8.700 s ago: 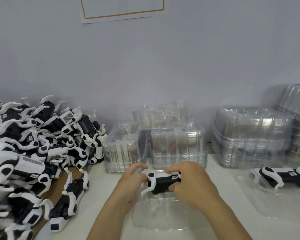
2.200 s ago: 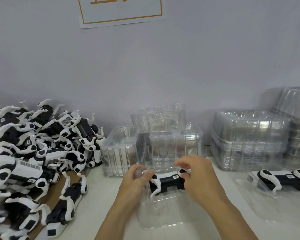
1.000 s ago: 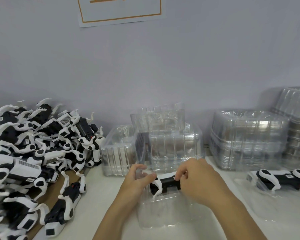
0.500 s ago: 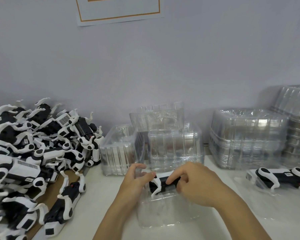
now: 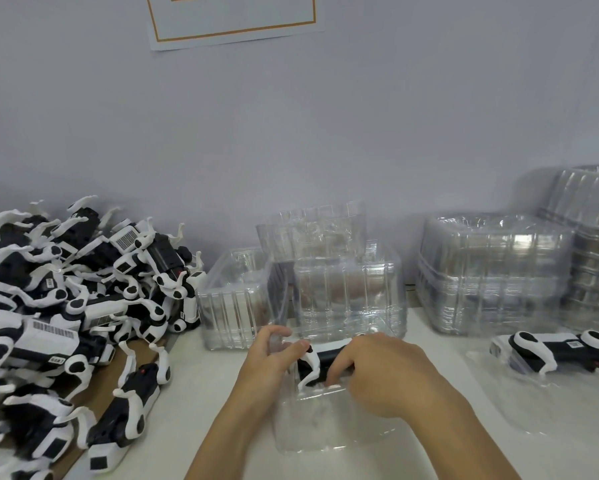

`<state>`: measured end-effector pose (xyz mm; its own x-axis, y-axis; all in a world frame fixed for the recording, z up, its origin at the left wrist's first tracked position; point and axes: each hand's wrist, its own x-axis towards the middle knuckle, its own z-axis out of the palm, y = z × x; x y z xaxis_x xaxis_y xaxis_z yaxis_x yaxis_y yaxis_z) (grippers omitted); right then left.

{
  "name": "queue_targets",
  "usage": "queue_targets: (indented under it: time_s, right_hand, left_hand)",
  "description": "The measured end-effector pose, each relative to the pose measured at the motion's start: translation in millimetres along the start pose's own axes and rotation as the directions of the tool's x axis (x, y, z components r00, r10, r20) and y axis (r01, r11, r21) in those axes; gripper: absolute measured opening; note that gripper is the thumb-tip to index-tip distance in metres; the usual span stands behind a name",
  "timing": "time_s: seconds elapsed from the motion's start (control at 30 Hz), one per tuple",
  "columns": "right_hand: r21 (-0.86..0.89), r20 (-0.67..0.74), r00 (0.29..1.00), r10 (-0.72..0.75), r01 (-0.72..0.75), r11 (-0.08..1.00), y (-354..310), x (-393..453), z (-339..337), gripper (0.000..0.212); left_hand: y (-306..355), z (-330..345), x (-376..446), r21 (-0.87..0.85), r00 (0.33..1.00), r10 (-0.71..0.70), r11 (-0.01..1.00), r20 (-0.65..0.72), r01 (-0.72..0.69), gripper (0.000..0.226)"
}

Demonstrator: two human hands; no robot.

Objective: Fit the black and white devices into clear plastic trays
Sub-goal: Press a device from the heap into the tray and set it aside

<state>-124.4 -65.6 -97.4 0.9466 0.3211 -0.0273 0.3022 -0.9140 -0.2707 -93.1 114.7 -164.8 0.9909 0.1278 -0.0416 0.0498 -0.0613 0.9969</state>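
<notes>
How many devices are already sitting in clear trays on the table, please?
2. One device sits in the near tray under both hands. Another lies in the tray at the right. The pile on the left is loose; some stacked trays may hide more.

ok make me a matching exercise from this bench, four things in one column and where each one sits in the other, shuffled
Things:
1. pile of devices
2. device being fitted
3. stacked empty trays
4. orange-bordered sign

Places:
A. on the wall, top of view
B. far right, against the wall
C. heaped at the left
D. centre, between both hands, in a clear tray

Pairs: 1-C, 2-D, 3-B, 4-A
</notes>
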Motion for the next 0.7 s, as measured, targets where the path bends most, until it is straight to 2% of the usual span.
queue_targets:
  time_s: [0.1, 0.23, 0.3, 0.4, 0.43, 0.5, 0.6, 0.7]
  right_hand:
    - [0.032, -0.045, 0.999, 0.022, -0.02, 0.999, 2.6, 3.4, 2.4, 0.04]
    - [0.064, -0.047, 0.999, -0.002, 0.005, 0.998, 8.4, 3.5, 3.0, 0.049]
    - [0.178, -0.137, 0.99, 0.025, 0.0, 0.984, 11.0, 3.6, 2.7, 0.044]
    - [0.334, -0.339, 0.939, 0.067, 0.053, 0.941, 9.7, 7.6, 5.5, 0.027]
    - [0.316, -0.365, 0.929, 0.06, 0.064, 0.947, 6.5, 9.0, 7.9, 0.022]
    - [0.256, -0.36, 0.932, 0.04, 0.057, 0.965, -2.1, 11.5, 15.8, 0.027]
    - [0.164, -0.33, 0.942, 0.06, -0.005, 0.986, -11.7, 14.3, 27.6, 0.044]
    - [0.17, -0.328, 0.941, 0.087, -0.032, 0.985, -13.5, 15.3, 30.3, 0.041]
  left_hand:
    - [-1.2, -0.4, 0.5, -0.008, 1.0, -0.001, 1.0, -0.031, 0.001, 0.027]
    - [-2.8, -1.8, 1.8, -0.016, 1.0, 0.001, 1.0, -0.006, -0.001, 0.029]
    - [-3.0, -2.7, 1.9, -0.004, 1.0, 0.011, 1.0, 0.015, -0.011, 0.028]
    - [-2.9, -2.3, 2.0, 0.007, 1.0, 0.023, 1.0, 0.008, -0.023, 0.023]
    - [-2.4, -1.9, 1.6, 0.006, 1.0, 0.024, 1.0, -0.01, -0.024, 0.017]
    - [0.0, -0.5, 0.1, 0.006, 0.999, 0.022, 1.0, -0.038, -0.022, 0.004]
    - [2.7, 1.9, -2.0, 0.0, 0.999, 0.031, 1.0, -0.044, -0.031, 0.006]
    - [2.6, 2.7, -2.4, -0.028, 0.999, 0.019, 0.999, -0.034, -0.02, 0.006]
